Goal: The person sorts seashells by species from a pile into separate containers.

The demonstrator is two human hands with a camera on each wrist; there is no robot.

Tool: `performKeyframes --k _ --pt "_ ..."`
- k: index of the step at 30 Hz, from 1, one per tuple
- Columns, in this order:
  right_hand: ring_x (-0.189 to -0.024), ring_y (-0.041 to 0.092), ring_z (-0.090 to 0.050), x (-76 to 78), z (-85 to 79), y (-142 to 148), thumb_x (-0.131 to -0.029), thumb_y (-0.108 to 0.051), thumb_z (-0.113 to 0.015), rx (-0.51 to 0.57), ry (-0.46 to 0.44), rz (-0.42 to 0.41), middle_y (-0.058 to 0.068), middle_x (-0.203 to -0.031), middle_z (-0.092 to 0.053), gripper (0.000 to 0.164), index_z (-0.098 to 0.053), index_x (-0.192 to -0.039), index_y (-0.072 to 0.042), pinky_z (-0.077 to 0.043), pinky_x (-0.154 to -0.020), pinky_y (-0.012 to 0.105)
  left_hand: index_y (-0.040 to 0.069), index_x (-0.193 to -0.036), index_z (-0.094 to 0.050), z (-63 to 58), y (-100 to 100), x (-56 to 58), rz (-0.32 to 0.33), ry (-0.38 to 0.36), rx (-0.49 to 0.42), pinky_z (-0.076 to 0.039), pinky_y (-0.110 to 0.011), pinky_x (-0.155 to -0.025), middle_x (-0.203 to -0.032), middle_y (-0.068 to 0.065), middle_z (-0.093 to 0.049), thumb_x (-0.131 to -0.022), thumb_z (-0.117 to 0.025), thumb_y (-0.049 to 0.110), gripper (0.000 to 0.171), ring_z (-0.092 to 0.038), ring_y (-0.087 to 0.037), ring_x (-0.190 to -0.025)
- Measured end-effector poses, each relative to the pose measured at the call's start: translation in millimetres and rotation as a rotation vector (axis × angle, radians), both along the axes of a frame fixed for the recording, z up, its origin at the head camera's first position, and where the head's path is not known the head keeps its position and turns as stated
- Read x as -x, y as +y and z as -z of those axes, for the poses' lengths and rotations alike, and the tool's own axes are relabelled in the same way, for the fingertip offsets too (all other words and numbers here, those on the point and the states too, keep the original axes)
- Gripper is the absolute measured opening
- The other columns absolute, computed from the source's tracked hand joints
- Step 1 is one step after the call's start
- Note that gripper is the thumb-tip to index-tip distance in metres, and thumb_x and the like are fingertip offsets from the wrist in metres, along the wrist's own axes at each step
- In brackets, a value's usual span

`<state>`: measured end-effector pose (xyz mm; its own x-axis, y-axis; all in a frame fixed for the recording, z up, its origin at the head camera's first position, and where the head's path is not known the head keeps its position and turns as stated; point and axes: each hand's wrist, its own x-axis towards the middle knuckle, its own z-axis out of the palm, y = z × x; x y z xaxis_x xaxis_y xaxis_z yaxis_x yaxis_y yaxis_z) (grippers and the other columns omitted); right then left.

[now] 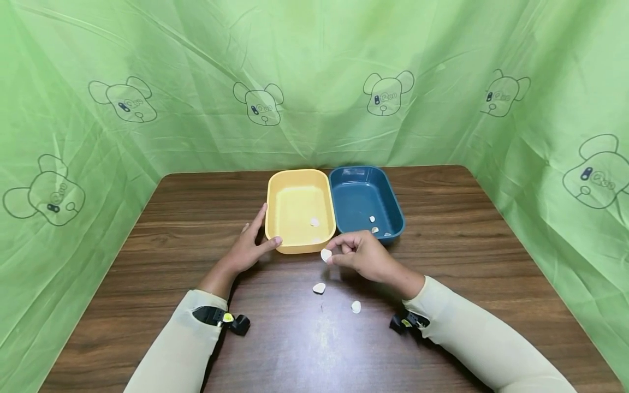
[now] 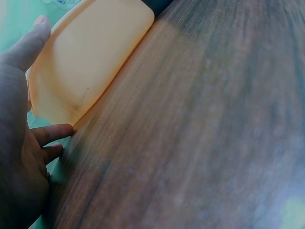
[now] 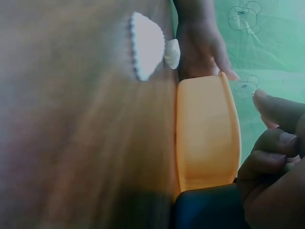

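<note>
My right hand pinches a small white seashell between thumb and forefinger, just in front of the yellow tray. In the right wrist view, its fingers largely hide that shell. My left hand touches the yellow tray's front left corner, thumb at the rim and fingers stretched along the side. Two more seashells lie on the table, one white shell nearer the tray and another shell closer to me; one shows a ridged edge. Inside the yellow tray is a pale shell.
Against the yellow tray's right side stands a blue tray with several small shells near its front. Both trays sit toward the back of the brown wooden table. A green curtain with bear drawings surrounds it.
</note>
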<state>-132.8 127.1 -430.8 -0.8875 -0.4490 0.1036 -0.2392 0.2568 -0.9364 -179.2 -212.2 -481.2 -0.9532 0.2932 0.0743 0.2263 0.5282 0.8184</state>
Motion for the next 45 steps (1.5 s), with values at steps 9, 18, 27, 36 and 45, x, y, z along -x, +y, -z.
performKeyframes --k 9,18,27,36,45 --pt "-0.059 0.006 -0.041 11.7 -15.4 -15 -0.088 0.000 -0.087 0.000 0.027 0.051 -0.006 -0.060 -0.039 0.017 -0.083 -0.105 -0.001 -0.039 -0.059 0.019 0.034 -0.178 -0.004 -1.3 0 -0.4 0.000 -0.032 0.011 0.004 -0.068 -0.137 -0.184 -0.007 -0.022 -0.102 -0.073 0.048 0.103 -0.010 -0.046 -0.170" --pt "-0.053 0.009 -0.040 25.6 -29.6 -31 -0.088 -0.007 -0.090 -0.065 0.100 0.154 -0.007 -0.055 -0.041 0.017 -0.084 -0.104 -0.005 -0.038 -0.055 0.024 0.029 -0.178 -0.006 -0.1 -1 -1.4 -0.009 -0.024 0.007 0.003 -0.070 -0.135 -0.183 -0.011 -0.024 -0.101 -0.074 0.049 0.105 -0.012 -0.049 -0.168" --pt "-0.053 0.009 -0.041 39.2 -33.5 -41 -0.090 -0.009 -0.089 -0.118 0.103 0.232 -0.008 -0.056 -0.042 0.018 -0.083 -0.106 -0.004 -0.040 -0.057 0.024 0.031 -0.178 -0.007 2.6 0 -1.6 -0.007 0.002 -0.011 0.003 -0.072 -0.134 -0.182 -0.017 -0.024 -0.098 -0.073 0.061 0.108 -0.012 -0.056 -0.166" --pt "-0.057 0.009 -0.041 50.2 -32.5 -46 -0.090 -0.006 -0.087 -0.084 0.169 0.231 -0.008 -0.057 -0.043 0.022 -0.083 -0.111 -0.002 -0.042 -0.063 0.024 0.028 -0.178 -0.011 4.8 -2 -0.5 -0.010 0.038 -0.020 0.000 -0.073 -0.133 -0.181 -0.017 -0.027 -0.097 -0.074 0.062 0.108 -0.017 -0.056 -0.166" --pt "-0.055 0.008 -0.038 47.1 -26.7 -42 -0.091 -0.003 -0.085 -0.037 0.177 0.239 -0.008 -0.056 -0.040 0.021 -0.082 -0.111 0.004 -0.039 -0.059 0.024 0.034 -0.178 -0.005 -0.4 -1 -2.2 -0.010 -0.020 0.014 0.004 -0.067 -0.137 -0.183 -0.011 -0.024 -0.101 -0.073 0.050 0.104 -0.012 -0.050 -0.169"
